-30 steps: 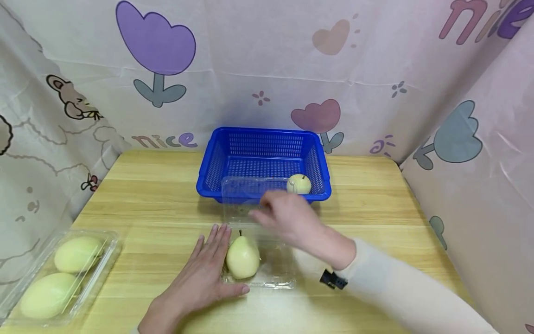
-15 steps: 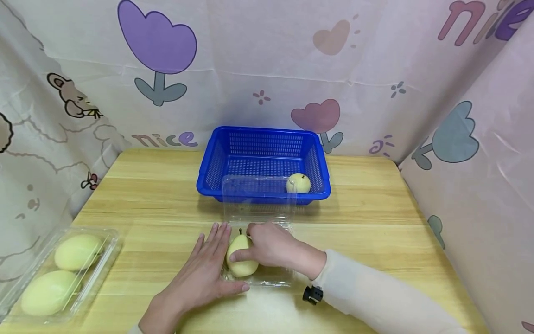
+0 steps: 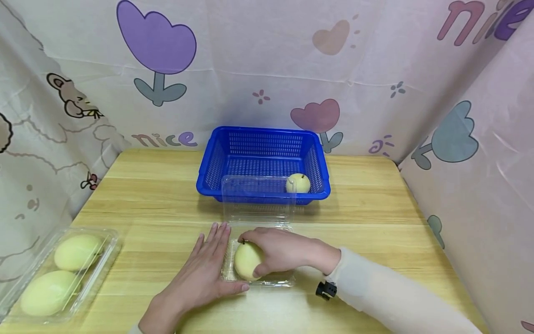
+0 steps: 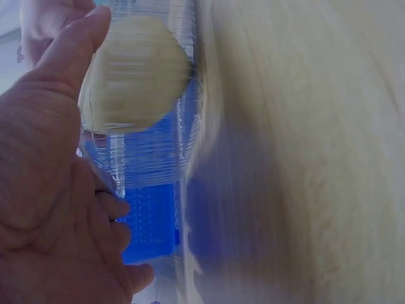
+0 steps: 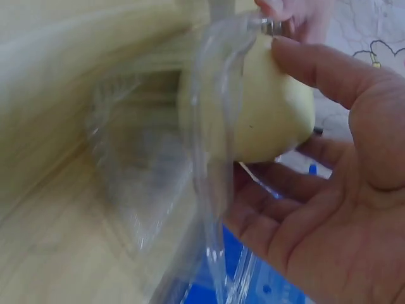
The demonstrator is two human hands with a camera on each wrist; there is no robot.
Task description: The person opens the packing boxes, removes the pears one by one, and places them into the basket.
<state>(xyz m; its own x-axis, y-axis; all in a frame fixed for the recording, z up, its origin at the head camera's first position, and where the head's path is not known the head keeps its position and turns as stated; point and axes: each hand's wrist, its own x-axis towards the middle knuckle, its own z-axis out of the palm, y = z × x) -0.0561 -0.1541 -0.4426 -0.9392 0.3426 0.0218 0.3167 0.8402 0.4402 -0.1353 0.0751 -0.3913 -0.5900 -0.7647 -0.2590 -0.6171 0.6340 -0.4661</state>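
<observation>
A pale yellow-green pear (image 3: 247, 260) sits in the left half of a clear plastic clamshell box (image 3: 273, 282), whose lid stands raised at the back. My right hand (image 3: 283, 250) grips the pear from the right, thumb at the front and fingers behind near the stem. In the right wrist view the curled fingers lie round the pear (image 5: 272, 107). My left hand (image 3: 200, 273) rests along the box's left side with fingers straight and thumb out by the front edge. Through the box's wall, the left wrist view shows the pear (image 4: 136, 76) close by the left thumb.
Behind the box stands a blue plastic basket (image 3: 267, 132) with one pear (image 3: 298, 183) in its front right corner. The raised lid overlaps its front rim. At left lies a closed clear box (image 3: 109, 241) with two pears. Printed curtains surround the wooden table (image 3: 367, 204).
My right hand has come down from above the box and taken hold of the pear, which has shifted slightly right. The left hand has stayed in place.
</observation>
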